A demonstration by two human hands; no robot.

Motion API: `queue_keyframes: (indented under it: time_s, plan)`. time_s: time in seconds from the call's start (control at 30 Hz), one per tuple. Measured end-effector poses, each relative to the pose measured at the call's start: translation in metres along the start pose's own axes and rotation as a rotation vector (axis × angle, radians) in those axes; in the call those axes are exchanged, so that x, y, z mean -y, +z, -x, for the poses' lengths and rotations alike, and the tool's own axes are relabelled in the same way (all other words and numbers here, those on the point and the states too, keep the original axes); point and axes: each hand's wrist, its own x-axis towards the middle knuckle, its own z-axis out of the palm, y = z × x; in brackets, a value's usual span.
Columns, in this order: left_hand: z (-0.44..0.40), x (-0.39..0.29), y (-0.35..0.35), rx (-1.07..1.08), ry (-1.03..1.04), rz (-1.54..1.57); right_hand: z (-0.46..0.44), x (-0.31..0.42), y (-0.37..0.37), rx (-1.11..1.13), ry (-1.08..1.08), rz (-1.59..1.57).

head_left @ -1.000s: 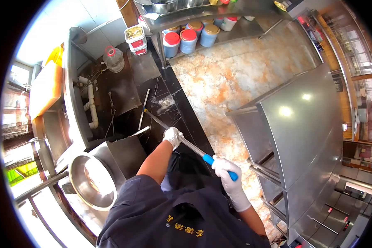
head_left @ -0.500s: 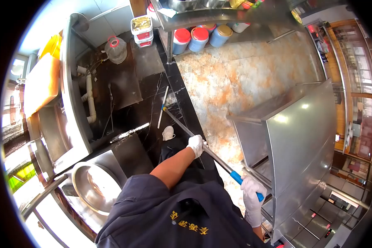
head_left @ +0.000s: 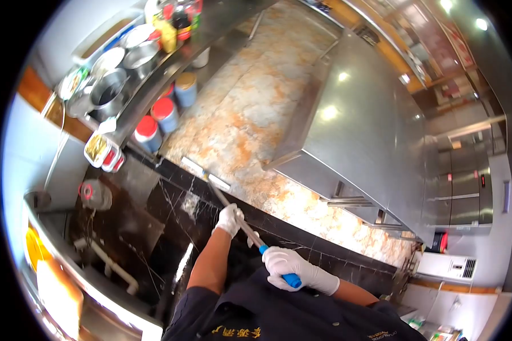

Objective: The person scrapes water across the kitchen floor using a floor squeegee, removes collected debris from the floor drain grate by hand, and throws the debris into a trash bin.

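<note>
A floor squeegee (head_left: 249,232) with a metal pole and a blue grip slants across the middle of the head view. My left hand (head_left: 228,220), in a white glove, is closed around the pole partway down. Higher up, my gloved right hand (head_left: 289,266) wraps the blue grip at the pole's top end. The squeegee's thin white head (head_left: 198,169) rests along the border between the black tiles (head_left: 179,199) and the orange-grey marbled floor (head_left: 227,131).
A steel cabinet (head_left: 370,136) stands at the right. On the left, a steel shelf (head_left: 170,68) carries pots and bottles, with red-lidded tubs (head_left: 148,133) beneath. White tubs (head_left: 104,152), a clear plastic jug (head_left: 95,194) and a white drainpipe (head_left: 111,264) sit at lower left.
My view has turned to the right. The squeegee head has moved from the black tiles to the edge of the marbled floor. Both hands keep their hold on the pole.
</note>
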Motion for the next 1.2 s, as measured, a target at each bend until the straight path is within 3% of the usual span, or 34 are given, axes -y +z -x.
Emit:
queue_keyframes:
  time_s: [0.27,0.43,0.47,0.5,0.6,0.63,0.73,0.77,0.8,0.87,0.93,1.0,1.07,1.17,1.2]
  plan:
    - [0.038,0.033,-0.062,-0.128,-0.089,-0.055,0.030,0.029,-0.006,-0.079,0.058,-0.164]
    - [0.057,0.009,-0.025,-0.029,-0.123,-0.023,0.008,0.037,-0.019,-0.059,-0.010,-0.127]
    - [0.057,0.004,-0.027,0.075,-0.048,-0.069,-0.005,0.039,-0.024,0.001,-0.058,-0.125]
    - [0.096,-0.013,0.006,0.324,-0.124,0.067,-0.017,0.039,-0.029,0.025,-0.104,-0.117]
    - [0.097,-0.039,0.015,-0.033,0.124,-0.172,-0.060,0.039,-0.046,0.073,-0.205,-0.178]
    - [0.133,-0.051,0.026,0.089,0.320,-0.072,-0.081,0.036,-0.049,0.063,-0.290,-0.239]
    - [0.176,-0.088,0.017,0.244,0.523,-0.442,-0.154,0.039,-0.039,-0.011,-0.505,-0.353]
    - [0.182,-0.102,0.010,0.260,0.696,-0.642,-0.180,0.043,-0.033,0.024,-0.531,-0.331]
    - [0.177,-0.114,-0.004,0.129,0.857,-0.736,-0.205,0.046,-0.025,0.060,-0.554,-0.304]
    - [0.188,-0.158,-0.018,-0.024,0.987,-0.550,-0.252,0.050,0.004,0.214,-0.608,-0.405]
    - [0.206,-0.222,-0.045,-0.140,1.052,-0.464,-0.308,0.068,0.021,0.279,-0.616,-0.202]
    - [0.230,-0.306,-0.084,-0.237,1.069,-0.433,-0.344,0.048,0.045,0.132,-0.615,-0.219]
    - [0.242,-0.390,-0.103,-0.316,1.063,-0.279,-0.368,0.001,0.051,0.141,-0.477,-0.047]
    - [0.245,-0.536,-0.149,-0.462,1.088,-0.382,-0.376,-0.102,0.072,0.053,0.002,-0.031]
    - [0.240,-0.591,-0.171,-0.322,1.009,-0.310,-0.363,-0.140,0.084,-0.002,0.196,-0.036]
